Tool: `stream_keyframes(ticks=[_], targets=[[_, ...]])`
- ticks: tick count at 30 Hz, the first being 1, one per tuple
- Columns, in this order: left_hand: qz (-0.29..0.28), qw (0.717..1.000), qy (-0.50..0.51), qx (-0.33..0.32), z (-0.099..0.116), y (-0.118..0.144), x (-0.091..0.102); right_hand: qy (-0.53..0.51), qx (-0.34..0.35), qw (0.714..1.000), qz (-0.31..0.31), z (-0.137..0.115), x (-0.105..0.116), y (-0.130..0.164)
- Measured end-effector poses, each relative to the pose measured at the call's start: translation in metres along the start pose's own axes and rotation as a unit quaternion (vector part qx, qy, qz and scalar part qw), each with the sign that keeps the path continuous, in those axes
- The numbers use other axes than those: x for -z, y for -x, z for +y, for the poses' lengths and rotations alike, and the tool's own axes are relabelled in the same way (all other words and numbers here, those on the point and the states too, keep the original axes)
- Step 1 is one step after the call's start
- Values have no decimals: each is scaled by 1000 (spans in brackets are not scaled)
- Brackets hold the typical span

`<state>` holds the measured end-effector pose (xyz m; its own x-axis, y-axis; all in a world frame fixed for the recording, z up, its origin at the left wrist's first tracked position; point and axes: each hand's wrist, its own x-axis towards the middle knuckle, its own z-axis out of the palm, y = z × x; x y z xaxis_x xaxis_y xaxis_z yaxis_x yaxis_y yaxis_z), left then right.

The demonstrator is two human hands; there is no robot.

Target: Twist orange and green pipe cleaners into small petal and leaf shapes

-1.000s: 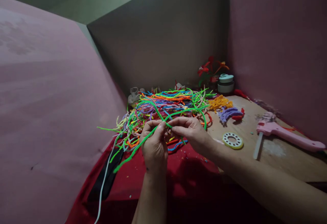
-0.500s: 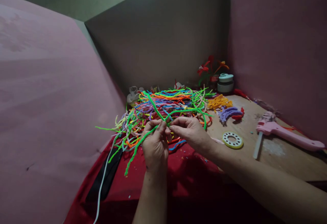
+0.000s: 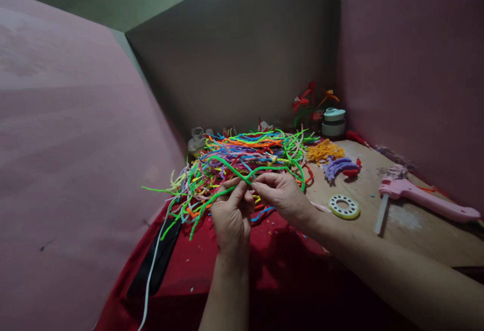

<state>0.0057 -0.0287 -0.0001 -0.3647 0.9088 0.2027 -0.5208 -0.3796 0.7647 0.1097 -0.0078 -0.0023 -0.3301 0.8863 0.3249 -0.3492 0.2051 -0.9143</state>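
Green pipe cleaners [image 3: 229, 167] cross between my fingertips, their ends sticking out to the upper left, the right and the lower left. My left hand [image 3: 231, 215] pinches them near the crossing, thumb on top. Just right of it, my right hand [image 3: 282, 192] is closed at the same spot, thumb and forefinger on the green stems. The fingers partly hide the exact join. Directly behind both hands lies a large heap of multicoloured pipe cleaners [image 3: 249, 144].
On the board at right lie a pink glue gun [image 3: 427, 200], a round white-and-yellow disc [image 3: 344, 206], purple pieces [image 3: 336, 168] and orange pieces [image 3: 324, 150]. Pipe-cleaner flowers [image 3: 312, 99] and a lidded container [image 3: 334, 122] stand behind. A white cable [image 3: 153, 265] runs down the left over red cloth [image 3: 189, 275].
The upper-left green end has tipped lower and curves more. The lower-left end has swung up toward the heap. Both hands stay nearly in place, still closed on the stems.
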Motion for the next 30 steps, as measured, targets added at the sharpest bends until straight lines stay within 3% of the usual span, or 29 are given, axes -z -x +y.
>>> stream_keyframes(ticks=[7, 12, 23, 27, 30], targets=[[0, 1000, -9, -4, -1, 3, -2, -26, -1, 999, 41, -2, -2, 2], [-4, 1000, -1, 9, 0, 5, -2, -41, -10, 999, 18, 0, -5, 3], [9, 1000, 20, 4, -3, 6, -3, 34, 21, 999, 27, 6, -5, 5], [10, 999, 44, 19, -3, 5, -1, 131, 86, 987, 34, 11, -3, 6], [50, 993, 79, 68, 2, 5, -2, 263, 215, 939, 60, 15, 0, 6]])
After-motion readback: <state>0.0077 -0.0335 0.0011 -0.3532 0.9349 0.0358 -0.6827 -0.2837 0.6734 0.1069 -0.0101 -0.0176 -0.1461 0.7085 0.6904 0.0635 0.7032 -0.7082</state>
